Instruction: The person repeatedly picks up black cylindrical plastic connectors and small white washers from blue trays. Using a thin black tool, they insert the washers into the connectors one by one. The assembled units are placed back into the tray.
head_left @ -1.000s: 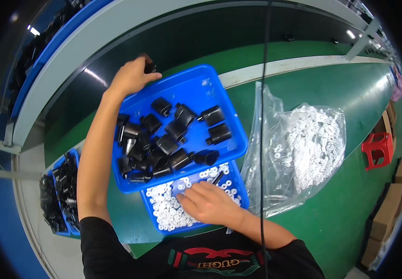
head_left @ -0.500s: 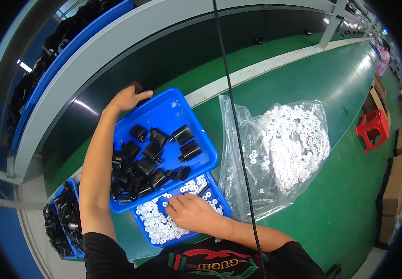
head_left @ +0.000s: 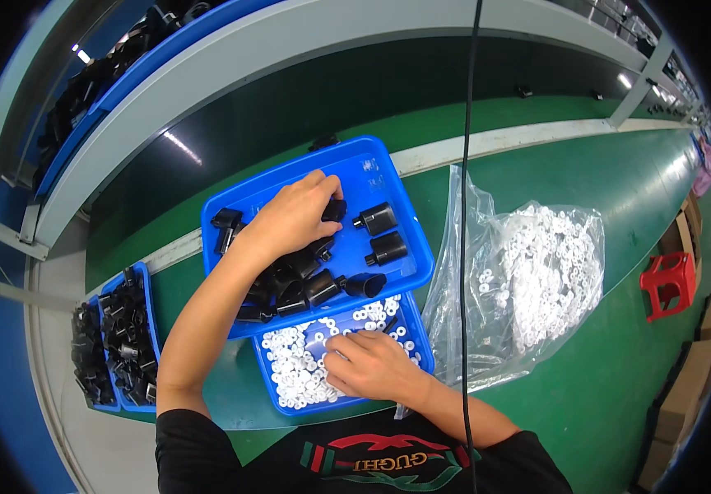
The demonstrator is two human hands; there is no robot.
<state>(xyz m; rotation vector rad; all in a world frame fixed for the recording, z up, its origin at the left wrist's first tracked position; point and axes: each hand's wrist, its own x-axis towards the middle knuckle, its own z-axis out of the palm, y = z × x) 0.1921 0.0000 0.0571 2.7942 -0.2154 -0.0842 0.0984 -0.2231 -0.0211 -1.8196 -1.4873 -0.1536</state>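
My left hand (head_left: 291, 216) lies over a heap of black plastic parts (head_left: 306, 280) in a large blue tray (head_left: 388, 177), its fingers curled on one black part near the tray's middle. My right hand (head_left: 369, 365) rests palm down in a smaller blue tray (head_left: 421, 346) of small white rings (head_left: 294, 362), its fingertips pinched among the rings. Whether it holds a ring is hidden. The small tray sits partly under the large one, close to my chest.
A clear plastic bag (head_left: 536, 272) full of white rings lies to the right on the green table. Two blue bins (head_left: 117, 346) of black parts stand at the left. A black cable (head_left: 467, 247) hangs down the middle. A red stool (head_left: 668, 284) stands at right.
My left hand has drawn back from the large tray's far edge onto the black parts in its middle. My right hand has stayed in the ring tray.
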